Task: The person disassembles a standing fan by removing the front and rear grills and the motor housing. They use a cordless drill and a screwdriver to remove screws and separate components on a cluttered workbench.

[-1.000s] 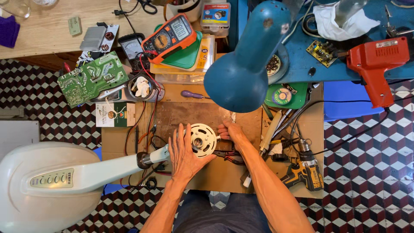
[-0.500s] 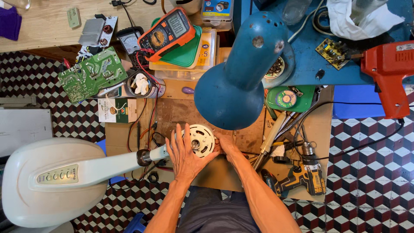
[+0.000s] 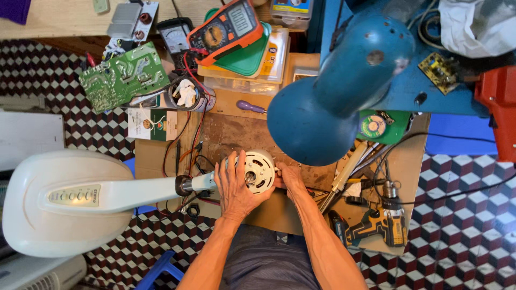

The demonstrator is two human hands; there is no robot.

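Fingers of left hand (image 3: 235,185) spread over round white motor housing (image 3: 258,171), right hand (image 3: 290,179) curled on its edge

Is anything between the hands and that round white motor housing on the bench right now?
Nothing visible. The left hand lies directly on the round white motor housing, and the right hand touches its right edge. The blue lamp shade hangs above and to the right, not over the hands.
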